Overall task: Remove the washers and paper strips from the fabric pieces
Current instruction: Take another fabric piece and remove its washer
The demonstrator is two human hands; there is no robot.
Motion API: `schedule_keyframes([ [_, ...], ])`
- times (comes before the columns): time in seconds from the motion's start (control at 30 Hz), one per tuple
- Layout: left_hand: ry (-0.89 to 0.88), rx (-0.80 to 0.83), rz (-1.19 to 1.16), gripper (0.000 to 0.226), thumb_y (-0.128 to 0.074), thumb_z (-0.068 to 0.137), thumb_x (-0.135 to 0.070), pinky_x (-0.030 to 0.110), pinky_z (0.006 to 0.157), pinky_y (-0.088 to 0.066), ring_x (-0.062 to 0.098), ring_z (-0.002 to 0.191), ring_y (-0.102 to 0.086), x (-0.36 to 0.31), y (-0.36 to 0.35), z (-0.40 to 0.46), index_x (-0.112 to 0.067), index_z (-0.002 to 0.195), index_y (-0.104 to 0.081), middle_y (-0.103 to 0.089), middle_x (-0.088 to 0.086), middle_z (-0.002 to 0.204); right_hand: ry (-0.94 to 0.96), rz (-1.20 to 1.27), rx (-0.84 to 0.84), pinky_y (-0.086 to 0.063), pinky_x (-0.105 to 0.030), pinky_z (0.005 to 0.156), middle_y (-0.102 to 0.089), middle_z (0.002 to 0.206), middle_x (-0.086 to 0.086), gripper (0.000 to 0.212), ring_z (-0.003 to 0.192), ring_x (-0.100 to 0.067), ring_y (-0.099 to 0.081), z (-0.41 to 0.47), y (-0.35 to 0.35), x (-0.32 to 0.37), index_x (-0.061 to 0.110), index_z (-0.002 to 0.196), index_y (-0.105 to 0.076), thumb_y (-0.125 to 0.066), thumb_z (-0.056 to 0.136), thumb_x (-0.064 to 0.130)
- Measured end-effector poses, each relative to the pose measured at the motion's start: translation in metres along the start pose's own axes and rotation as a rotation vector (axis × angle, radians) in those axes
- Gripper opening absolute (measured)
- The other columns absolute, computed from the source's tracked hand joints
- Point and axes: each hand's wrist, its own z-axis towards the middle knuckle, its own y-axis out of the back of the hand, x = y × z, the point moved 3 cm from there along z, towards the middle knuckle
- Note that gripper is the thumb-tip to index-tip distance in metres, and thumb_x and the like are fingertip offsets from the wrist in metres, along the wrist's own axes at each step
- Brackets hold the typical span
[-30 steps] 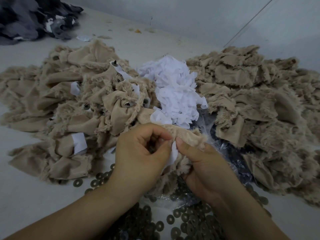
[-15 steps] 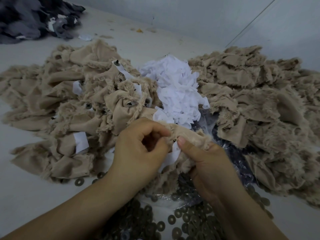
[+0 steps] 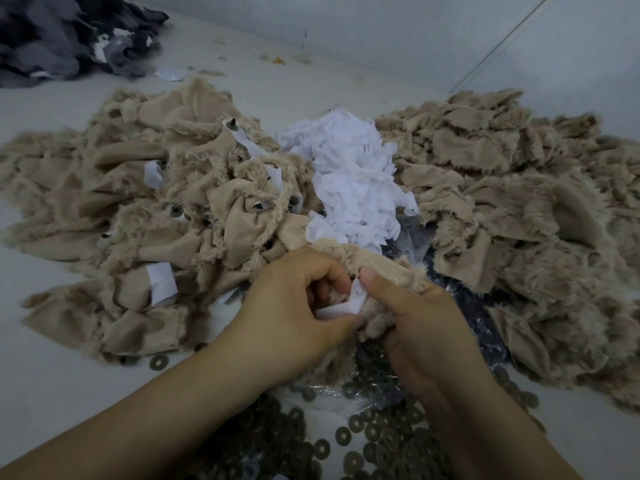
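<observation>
Between both hands I hold a tan furry fabric piece (image 3: 377, 263) in front of me. My left hand (image 3: 294, 313) pinches a white paper strip (image 3: 341, 308) that hangs from it. My right hand (image 3: 426, 327) grips the fabric, its thumb pressed on the top end of the strip. A small dark stud shows just above the strip. To the left lies a pile of tan fabric pieces (image 3: 145, 216) with strips and washers on them. Loose brown washers (image 3: 374, 441) cover the table under my wrists.
A heap of white paper strips (image 3: 349, 181) sits in the middle behind my hands. A second tan fabric pile (image 3: 512, 209) fills the right side. Clear plastic (image 3: 460, 299) lies under the washers. Dark grey fabric (image 3: 62, 36) lies at the far left corner, near the wall.
The paper strip has come further out of the fabric and my left hand has drawn it down and to the left. My right hand keeps its grip.
</observation>
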Motion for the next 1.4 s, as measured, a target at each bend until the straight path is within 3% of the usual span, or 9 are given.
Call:
schedule_keyframes([
  [0.13,-0.010,0.010,0.025,0.020,-0.083,0.068,-0.004,0.018,0.054,-0.047,0.009,0.060,-0.058,0.002,0.005,0.001,-0.016,0.066,-0.068,-0.063,-0.006,0.069,-0.025,0.024,-0.019,-0.061,-0.036,0.064,-0.074,0.093,-0.027,0.023,0.081,-0.037,-0.075,0.002,0.002,-0.001,-0.003,0.085,-0.077,-0.075,0.071,0.014],
  [0.33,-0.014,-0.120,-0.037,0.021,-0.079,0.076,-0.008,0.023,0.046,-0.045,0.015,0.049,-0.056,0.001,0.014,-0.001,-0.019,0.065,-0.065,-0.063,0.001,0.058,-0.016,0.038,-0.050,-0.061,-0.033,0.063,-0.076,0.095,-0.023,0.029,0.084,-0.034,-0.076,0.003,0.005,-0.001,-0.004,0.093,-0.075,-0.076,0.070,0.014],
  [0.5,-0.158,-0.275,0.017,0.017,-0.072,0.078,-0.008,0.019,0.046,-0.044,0.011,0.046,-0.053,-0.007,0.008,-0.010,-0.020,0.071,-0.062,-0.057,-0.002,0.054,0.015,-0.073,-0.085,-0.057,-0.028,0.053,-0.076,0.086,-0.020,0.017,0.070,-0.028,-0.075,0.003,0.008,-0.004,0.005,0.081,-0.079,-0.079,0.069,0.017],
  [0.7,-0.235,-0.028,0.114,0.020,-0.059,0.094,-0.028,0.020,0.056,-0.049,0.005,0.060,-0.062,-0.011,-0.010,-0.008,-0.018,0.081,-0.071,-0.065,-0.010,0.064,0.092,-0.124,-0.023,-0.050,-0.020,0.046,-0.070,0.058,-0.001,0.022,0.052,-0.011,-0.067,0.000,0.006,-0.003,0.016,0.059,-0.075,-0.075,0.081,0.014],
  [0.8,-0.147,-0.053,0.061,0.009,-0.063,0.094,-0.018,0.012,0.056,-0.047,-0.001,0.056,-0.063,-0.006,-0.008,-0.005,-0.021,0.086,-0.066,-0.066,-0.012,0.060,0.088,-0.115,0.010,-0.057,-0.027,0.055,-0.076,0.074,-0.011,0.011,0.067,-0.022,-0.075,-0.001,0.004,-0.003,0.011,0.075,-0.080,-0.080,0.071,0.022],
  [0.9,-0.049,-0.049,0.052,0.014,-0.070,0.088,-0.021,0.006,0.058,-0.044,-0.003,0.052,-0.061,0.001,-0.006,-0.003,-0.028,0.098,-0.064,-0.065,-0.016,0.056,0.062,-0.074,0.015,-0.062,-0.037,0.069,-0.077,0.095,-0.019,0.032,0.087,-0.033,-0.076,-0.001,0.003,-0.002,0.006,0.095,-0.079,-0.082,0.067,0.021],
  [1.03,-0.010,0.040,0.093,0.030,-0.073,0.085,-0.022,0.007,0.059,-0.043,-0.002,0.053,-0.059,0.004,-0.008,0.005,-0.030,0.112,-0.066,-0.064,-0.013,0.061,0.084,-0.128,-0.009,-0.060,-0.031,0.063,-0.077,0.090,-0.019,0.021,0.081,-0.032,-0.076,-0.002,0.004,-0.002,0.006,0.093,-0.079,-0.079,0.075,0.018],
  [1.23,-0.088,0.058,0.115,0.028,-0.076,0.075,-0.001,0.008,0.055,-0.041,0.002,0.055,-0.054,-0.001,-0.005,0.014,-0.024,0.090,-0.077,-0.059,-0.004,0.059,0.099,-0.195,-0.034,-0.061,-0.034,0.066,-0.077,0.085,-0.014,0.011,0.079,-0.028,-0.076,0.000,0.006,-0.005,0.011,0.087,-0.080,-0.078,0.078,0.017],
  [1.4,-0.056,0.053,0.110,0.013,-0.084,0.073,-0.011,0.017,0.067,-0.049,0.003,0.074,-0.061,-0.005,0.003,0.020,-0.021,0.072,-0.076,-0.065,-0.009,0.076,0.069,-0.111,0.005,-0.062,-0.036,0.075,-0.078,0.098,-0.015,0.014,0.092,-0.030,-0.076,0.001,0.006,-0.006,0.013,0.095,-0.081,-0.073,0.084,0.008],
])
